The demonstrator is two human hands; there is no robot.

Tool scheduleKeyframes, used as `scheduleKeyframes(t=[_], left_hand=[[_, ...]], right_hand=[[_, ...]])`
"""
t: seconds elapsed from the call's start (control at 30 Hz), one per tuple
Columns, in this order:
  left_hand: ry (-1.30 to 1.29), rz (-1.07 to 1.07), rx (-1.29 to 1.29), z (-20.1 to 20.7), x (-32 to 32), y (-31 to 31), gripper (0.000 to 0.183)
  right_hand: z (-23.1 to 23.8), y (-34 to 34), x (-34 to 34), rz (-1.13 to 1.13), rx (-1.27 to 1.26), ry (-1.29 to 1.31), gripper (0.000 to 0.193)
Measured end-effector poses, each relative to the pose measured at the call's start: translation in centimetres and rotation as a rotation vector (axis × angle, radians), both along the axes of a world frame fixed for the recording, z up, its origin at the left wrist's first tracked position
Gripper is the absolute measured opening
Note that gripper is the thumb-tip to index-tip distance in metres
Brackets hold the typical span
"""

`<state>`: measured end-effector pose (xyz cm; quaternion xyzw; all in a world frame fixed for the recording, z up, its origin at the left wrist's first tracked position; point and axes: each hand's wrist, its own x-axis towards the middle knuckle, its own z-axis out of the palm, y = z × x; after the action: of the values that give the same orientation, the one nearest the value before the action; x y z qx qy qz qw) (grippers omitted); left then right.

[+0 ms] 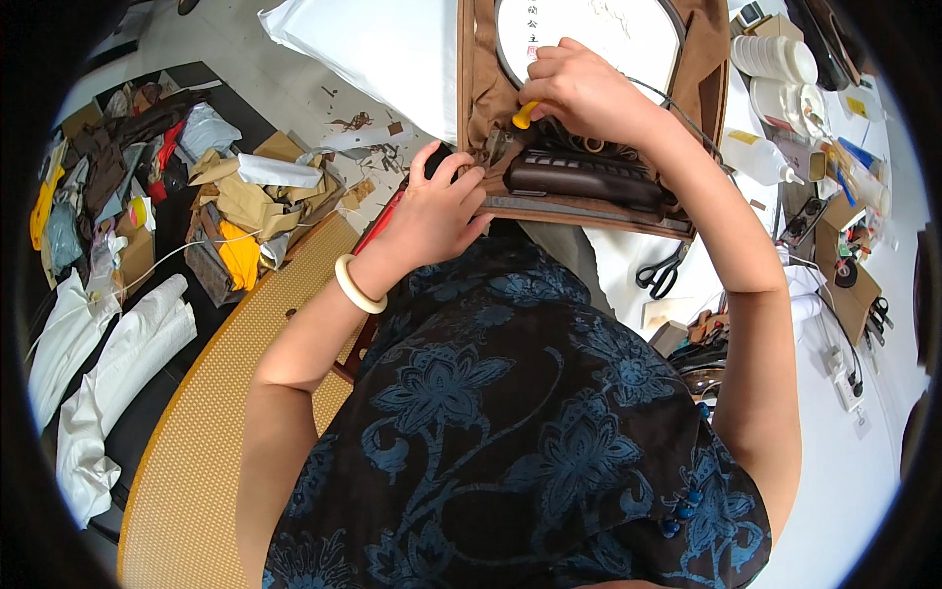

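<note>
My left hand (432,211) rests at the near left corner of a brown wooden box (589,218), its fingers spread and the thumb by the front wall. A dark rounded thing (439,162) shows partly between those fingers. My right hand (579,93) reaches over the box, closed on a small tool with a yellow handle (525,115); its working end I cannot make out. Just below it, in the box's corner, lies a small metal piece (497,147). A dark brown slatted object (586,180) sits along the front inside, and brown cloth (702,69) lines the box.
A round white panel (589,39) with a dark rim lies in the box. White wrapping (378,59) is at its left. Black scissors (662,273), a squeeze bottle (760,157) and stacked white containers (775,61) are on the right. Scraps (231,187) fill boxes at left.
</note>
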<state>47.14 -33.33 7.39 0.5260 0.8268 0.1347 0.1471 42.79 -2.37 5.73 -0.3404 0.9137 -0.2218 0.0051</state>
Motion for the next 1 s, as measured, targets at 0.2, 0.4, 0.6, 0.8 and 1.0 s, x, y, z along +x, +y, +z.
scheduleKeyframes(t=[0.2, 0.4, 0.6, 0.8, 1.0], left_hand=[[-0.123, -0.014, 0.057, -0.8, -1.2, 0.6, 0.012], [-0.036, -0.063, 0.094, -1.3, -1.9, 0.9, 0.027], [0.043, -0.016, 0.116, -2.4, -0.1, 0.6, 0.036], [-0.055, -0.024, 0.058, -1.7, -1.5, 0.4, 0.024], [-0.036, -0.065, 0.139, -2.0, -1.4, 0.0, 0.023]], right_hand=[[1.0, 0.0, -0.8, -0.018, 0.0, -0.037, 0.016], [0.8, 1.0, -0.7, -0.048, -0.047, -0.105, 0.013], [1.1, 1.7, -1.0, -0.052, -0.061, -0.11, 0.014], [0.7, 1.7, -0.8, -0.059, -0.085, -0.14, 0.014], [1.0, 2.1, -1.2, -0.05, -0.086, -0.169, 0.013]])
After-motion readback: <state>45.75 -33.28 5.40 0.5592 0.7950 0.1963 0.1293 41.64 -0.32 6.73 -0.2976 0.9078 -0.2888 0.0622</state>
